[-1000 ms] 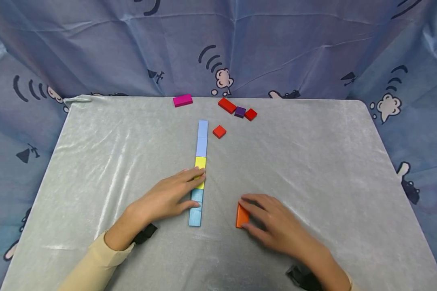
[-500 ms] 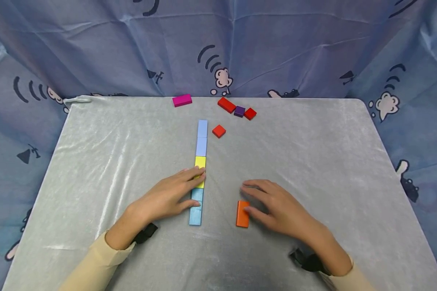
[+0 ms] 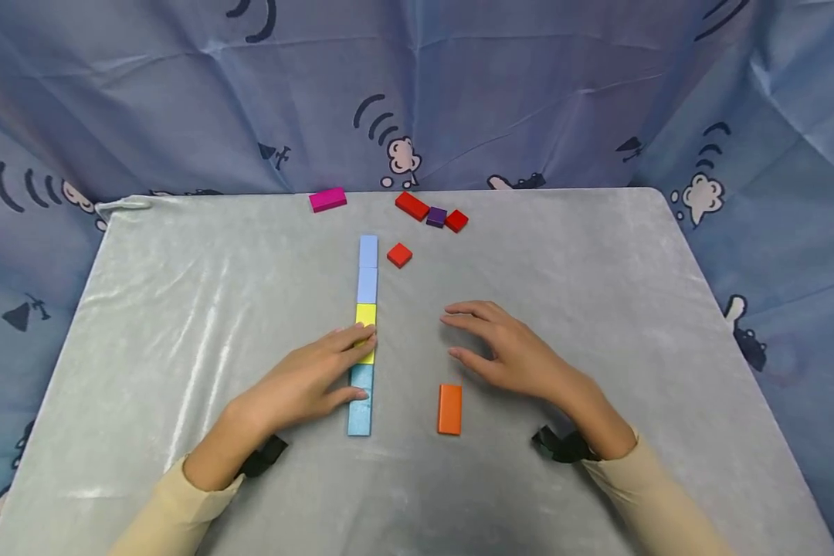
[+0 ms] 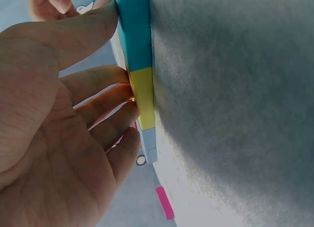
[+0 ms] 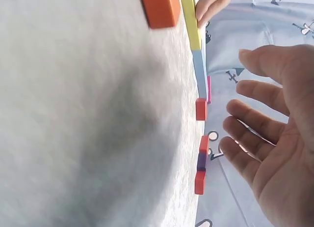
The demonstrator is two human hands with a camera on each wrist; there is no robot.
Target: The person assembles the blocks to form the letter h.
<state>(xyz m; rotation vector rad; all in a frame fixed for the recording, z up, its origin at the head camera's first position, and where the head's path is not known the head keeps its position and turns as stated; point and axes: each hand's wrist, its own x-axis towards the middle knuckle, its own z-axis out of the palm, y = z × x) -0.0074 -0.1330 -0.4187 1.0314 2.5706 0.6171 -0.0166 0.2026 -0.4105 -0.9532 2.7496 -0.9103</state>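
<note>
One orange block (image 3: 449,409) lies flat low in the frame, just right of centre, with no hand on it; a low sweep of the right forearm could, I'd say, knock it askew. Left of it, the turquoise piece (image 3: 360,421) ends the row, the thumb of the left hand (image 3: 306,378) against it and the fingertips at the yellow piece (image 3: 366,313). Those fingers are extended and curled round nothing, so I'd worry that a sideways push would break the line, the joints being held only by contact. The right hand (image 3: 507,351) hovers right of centre, fingers spread, gripping nothing. Beyond, the pale blue pair (image 3: 367,286) finishes the row; a red block (image 3: 399,255) sits just beside it and could get nudged in by a careless reach.

Compared with half a second ago, the orange block has lost the right thumb that was over it, and that hand is now farther up the frame. The left hand has stayed at the row. The whole view has slid slightly left.
</note>
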